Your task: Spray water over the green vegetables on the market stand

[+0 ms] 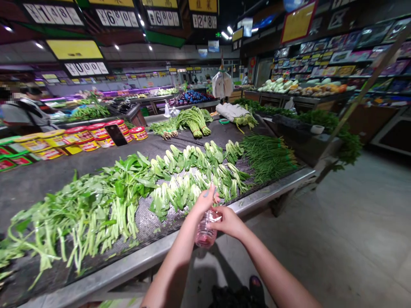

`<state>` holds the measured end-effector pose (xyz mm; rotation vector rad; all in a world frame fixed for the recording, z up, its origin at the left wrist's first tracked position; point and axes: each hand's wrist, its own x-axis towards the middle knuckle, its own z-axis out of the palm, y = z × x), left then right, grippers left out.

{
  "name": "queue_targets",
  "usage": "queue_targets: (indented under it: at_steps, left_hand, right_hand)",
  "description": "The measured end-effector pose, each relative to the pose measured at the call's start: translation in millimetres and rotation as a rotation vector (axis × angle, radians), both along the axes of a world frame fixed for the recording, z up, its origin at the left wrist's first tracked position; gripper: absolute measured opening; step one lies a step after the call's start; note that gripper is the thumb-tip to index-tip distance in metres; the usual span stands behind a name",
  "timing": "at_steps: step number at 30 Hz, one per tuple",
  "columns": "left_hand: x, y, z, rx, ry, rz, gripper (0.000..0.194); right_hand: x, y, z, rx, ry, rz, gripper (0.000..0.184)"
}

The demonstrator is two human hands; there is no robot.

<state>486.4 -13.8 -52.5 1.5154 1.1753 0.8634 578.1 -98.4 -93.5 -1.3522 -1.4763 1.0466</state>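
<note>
Produce table [38,192] stretches ahead and left of both hands, its steel rim [266,196] passing just beyond them, beneath yuan price boards [118,15] hung overhead. Leafy long-stemmed greens [86,214] lie on dark mesh [144,224] left of the left hand, stems toward the near edge, apparently spread so each bunch shows. Bok choy [183,188] sits just beyond the hands, with bundled chives [268,156] farther out past the right hand. Left hand [205,201] and right hand [226,221] are close together, both clamped on a clear plastic bottle [205,234] of pinkish liquid. It stands upright across the rim, its base over the floor [321,231], seemingly held clear of the vegetables. Fingers [208,194] of the left hand wrap the bottle's top, hiding its neck.
</note>
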Motion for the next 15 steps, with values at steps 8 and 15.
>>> queue_targets:
  at_steps: [8, 15]
  left_hand:
    - [-4.4, 1.0, -8.2, -0.158, 0.01, -0.214, 0.056]
    - [-7.0, -0.1, -18.7, -0.114, 0.043, -0.163, 0.057]
  right_hand:
    - [-3.0, -8.1, 6.3, -0.007, -0.028, -0.024, 0.035]
    - [-7.2, -10.8, 4.9, -0.036, -0.006, -0.016, 0.036]
